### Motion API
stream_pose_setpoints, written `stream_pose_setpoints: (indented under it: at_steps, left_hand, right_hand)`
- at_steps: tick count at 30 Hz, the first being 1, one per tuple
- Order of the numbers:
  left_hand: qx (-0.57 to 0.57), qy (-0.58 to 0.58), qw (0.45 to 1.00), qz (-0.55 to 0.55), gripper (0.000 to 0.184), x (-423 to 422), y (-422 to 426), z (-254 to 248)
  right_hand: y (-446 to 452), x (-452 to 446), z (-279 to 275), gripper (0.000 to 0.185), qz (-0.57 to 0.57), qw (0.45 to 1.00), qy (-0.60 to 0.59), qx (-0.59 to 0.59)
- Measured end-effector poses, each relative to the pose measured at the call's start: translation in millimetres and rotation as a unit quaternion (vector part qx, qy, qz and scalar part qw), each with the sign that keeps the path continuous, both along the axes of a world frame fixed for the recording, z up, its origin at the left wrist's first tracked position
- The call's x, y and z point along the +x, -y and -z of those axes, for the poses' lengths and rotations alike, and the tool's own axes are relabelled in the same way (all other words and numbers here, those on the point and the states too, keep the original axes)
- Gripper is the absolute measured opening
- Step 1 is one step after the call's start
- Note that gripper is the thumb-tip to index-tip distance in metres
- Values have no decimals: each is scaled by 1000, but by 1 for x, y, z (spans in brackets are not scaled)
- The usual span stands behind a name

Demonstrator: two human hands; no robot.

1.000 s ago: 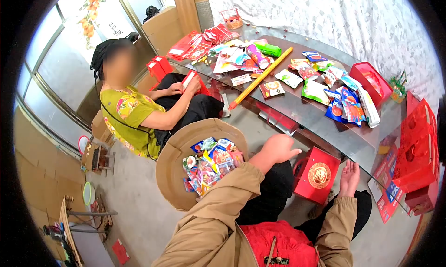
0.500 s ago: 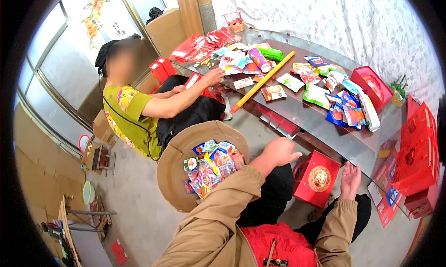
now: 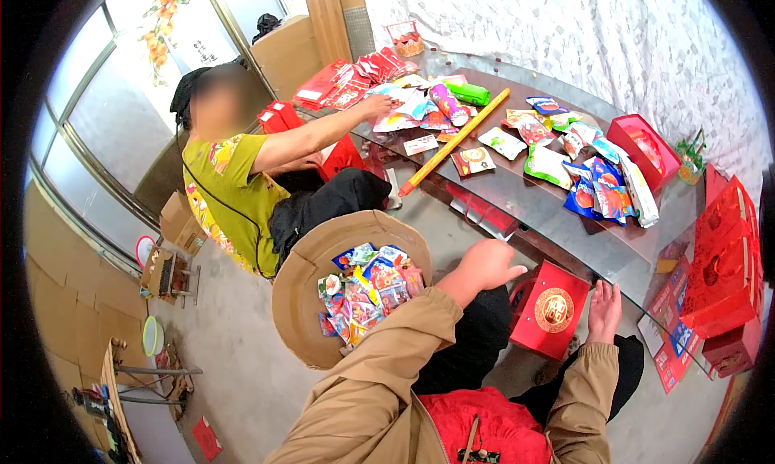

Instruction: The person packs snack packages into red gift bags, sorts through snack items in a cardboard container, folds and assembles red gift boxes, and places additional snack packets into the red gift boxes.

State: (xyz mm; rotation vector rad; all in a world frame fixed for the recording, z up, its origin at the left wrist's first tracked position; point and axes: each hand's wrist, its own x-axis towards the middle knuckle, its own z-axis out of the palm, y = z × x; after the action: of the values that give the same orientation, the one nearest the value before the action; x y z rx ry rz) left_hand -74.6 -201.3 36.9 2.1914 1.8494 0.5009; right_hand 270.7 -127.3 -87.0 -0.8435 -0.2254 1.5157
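Note:
My left hand (image 3: pixel 488 264) is held in the air over my dark-trousered knee, its back toward the camera and its thumb stretched out to the right; the other fingers are mostly hidden, and nothing shows in it. My right hand (image 3: pixel 604 309) is open with the palm turned up, near the table's front edge, and holds nothing. Between the two hands stands a red gift box (image 3: pixel 551 309) with a round gold emblem. To the left of my left arm sits a round cardboard tub (image 3: pixel 303 302) with several small snack packets (image 3: pixel 367 290) inside.
A glass-topped table (image 3: pixel 565 230) bears snack bags (image 3: pixel 549 165), a yellow stick (image 3: pixel 456 141), red packets (image 3: pixel 343 84) and an open red box (image 3: pixel 643 146). A co-worker (image 3: pixel 234 197) sits at the left. Red bags (image 3: pixel 722 262) stand at the right.
The co-worker's arm has stretched out from the lap to the snack bags on the table. The view has shifted slightly. My two hands have stayed almost in place.

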Motion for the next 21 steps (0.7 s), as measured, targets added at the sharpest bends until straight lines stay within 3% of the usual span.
stream_pose_setpoints:
  at_steps: [8, 11, 14, 17, 21]
  left_hand:
    - [23, 8, 1000, -2, 50, -6, -1, 12]
    - [29, 21, 999, -3, 49, -6, -1, 9]
    - [25, 17, 1000, -2, 49, -2, -1, 10]
    - [16, 12, 1000, -2, 49, 0, -2, 6]
    - [13, 6, 1000, -3, 49, 3, 1, 3]
  right_hand:
    - [18, -5, -33, 31, -7, 1000, -19, 14]
    - [17, -1, -28, 35, -11, 999, -22, 26]
    - [15, 4, -12, 54, -9, 1000, -5, 26]
    - [1, 11, 21, 56, 5, 1000, 21, 17]
    - [2, 1, 11, 57, -5, 999, 40, 19]
